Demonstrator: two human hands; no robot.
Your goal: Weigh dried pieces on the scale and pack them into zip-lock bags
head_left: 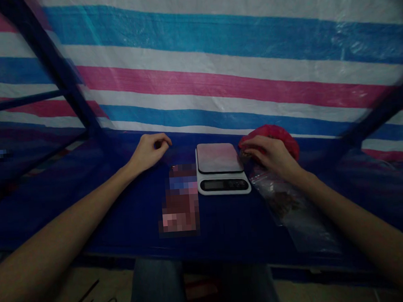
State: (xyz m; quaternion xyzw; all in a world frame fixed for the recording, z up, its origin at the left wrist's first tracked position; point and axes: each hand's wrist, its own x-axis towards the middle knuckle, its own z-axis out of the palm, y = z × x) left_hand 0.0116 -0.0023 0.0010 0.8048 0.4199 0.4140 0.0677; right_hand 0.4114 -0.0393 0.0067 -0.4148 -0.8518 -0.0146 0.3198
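A white digital scale [222, 168] with a bare metal plate sits on the blue table [227, 227]. My left hand [152, 150] rests on the table left of the scale, its fingers curled, nothing visible in them. At the scale's right side, my right hand [269, 154] reaches over the opening of a red bag [292, 140]; its fingers are closed near small brown bits, and what they hold is too small to make out. Below that hand lies a clear zip bag [284, 205] with brown contents. A blurred-out flat rectangular item [180, 200] lies left of the scale.
A striped plastic sheet [215, 49] hangs behind the table. Dark blue metal bars [62, 82] slant on the left, with another bar [381, 106] at the right. Further clear plastic bags lie under my right forearm. Below the table edge are my legs and cables on the floor.
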